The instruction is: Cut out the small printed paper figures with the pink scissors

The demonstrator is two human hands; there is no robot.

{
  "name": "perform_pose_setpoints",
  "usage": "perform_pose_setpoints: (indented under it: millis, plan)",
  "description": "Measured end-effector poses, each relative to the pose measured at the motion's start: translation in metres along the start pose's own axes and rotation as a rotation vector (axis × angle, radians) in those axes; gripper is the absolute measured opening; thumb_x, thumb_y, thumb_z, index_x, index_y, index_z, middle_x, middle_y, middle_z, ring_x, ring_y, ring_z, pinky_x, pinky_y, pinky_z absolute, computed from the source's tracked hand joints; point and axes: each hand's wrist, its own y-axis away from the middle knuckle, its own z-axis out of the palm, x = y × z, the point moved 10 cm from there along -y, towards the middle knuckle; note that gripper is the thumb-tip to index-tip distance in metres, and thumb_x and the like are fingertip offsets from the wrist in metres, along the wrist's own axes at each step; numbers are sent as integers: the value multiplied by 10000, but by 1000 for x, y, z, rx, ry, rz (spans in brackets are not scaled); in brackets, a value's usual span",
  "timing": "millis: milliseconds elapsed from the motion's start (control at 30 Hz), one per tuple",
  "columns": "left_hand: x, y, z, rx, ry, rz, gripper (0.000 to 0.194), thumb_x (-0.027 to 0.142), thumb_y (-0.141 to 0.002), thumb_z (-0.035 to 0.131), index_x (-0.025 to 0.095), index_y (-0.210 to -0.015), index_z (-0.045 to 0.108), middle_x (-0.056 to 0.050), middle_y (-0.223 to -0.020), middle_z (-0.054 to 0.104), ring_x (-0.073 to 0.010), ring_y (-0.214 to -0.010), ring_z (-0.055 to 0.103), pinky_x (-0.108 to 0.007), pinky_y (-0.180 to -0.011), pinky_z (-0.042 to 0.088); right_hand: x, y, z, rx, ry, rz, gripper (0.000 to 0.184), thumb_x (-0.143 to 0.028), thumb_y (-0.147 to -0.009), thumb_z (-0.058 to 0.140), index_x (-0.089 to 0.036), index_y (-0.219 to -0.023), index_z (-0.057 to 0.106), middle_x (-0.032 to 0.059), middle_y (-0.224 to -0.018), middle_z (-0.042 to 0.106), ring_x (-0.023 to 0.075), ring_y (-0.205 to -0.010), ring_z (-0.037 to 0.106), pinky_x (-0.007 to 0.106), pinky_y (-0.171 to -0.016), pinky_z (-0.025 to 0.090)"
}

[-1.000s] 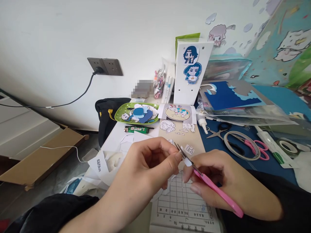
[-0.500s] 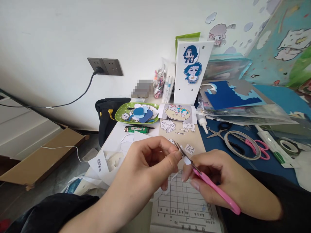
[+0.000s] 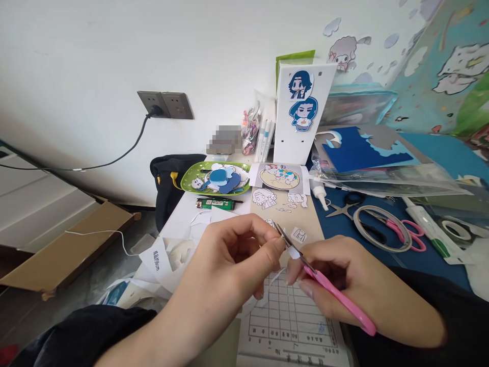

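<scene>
My left hand (image 3: 244, 260) pinches a small piece of white paper (image 3: 293, 252) between thumb and fingertips; most of the piece is hidden. Pink-handled scissors (image 3: 340, 300) are gripped in my right hand (image 3: 344, 280), their blades pointing up and left across the paper by my left fingertips. Under both hands lies a printed form with a grid (image 3: 290, 316). Just beyond the fingers, a small drawn paper cutout (image 3: 299, 235) rests on a beige sheet (image 3: 313, 219), and another is partly covered by my left hand. Outlined character cutouts (image 3: 263, 199) lie farther back.
A green tray (image 3: 187, 178) holds blue and white cutouts. Nearby is a green lighter (image 3: 216, 204). On the blue surface to the right sit black scissors (image 3: 346, 209), a tape roll (image 3: 357, 229) and a glue tube (image 3: 428, 232). Paper scraps (image 3: 158, 262) lie at left.
The pink scissors' handle has shifted very slightly up and left. Both hands otherwise keep nearly the same pose over the form.
</scene>
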Motion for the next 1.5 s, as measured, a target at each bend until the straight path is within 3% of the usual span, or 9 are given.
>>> perform_pose_setpoints:
  millis: [233,600,1000,1500]
  plan:
    - [0,0,0,-12,17,9,147,259,-790,605,166,-684,564,65,-519,514,-32,-410,412,-110,-372,375,-2,-1,0,-2,-1,28,266,34,-615,520,-158,-763,630,-65,-553,409,55,-470,330,161,-430,292]
    - [-2,-3,4,-56,36,21,149,223,-816,583,160,-682,580,68,-514,538,-16,-398,415,-93,-376,345,0,-1,1,8,-3,-13,90,-130,-713,600,-182,-782,625,-36,-613,508,80,-534,438,161,-483,381]
    - [-3,-2,7,-82,69,19,156,199,-821,578,157,-671,584,67,-528,569,-7,-407,418,-84,-380,323,-2,2,4,-22,-108,109,93,-80,-675,574,-140,-744,592,-53,-567,439,67,-498,369,175,-466,349]
    - [-4,-2,6,-85,68,19,160,190,-824,580,156,-668,587,71,-539,594,4,-406,427,-70,-387,341,1,-1,4,-2,-68,14,114,-72,-701,563,-167,-749,604,-49,-579,502,63,-493,445,150,-449,362]
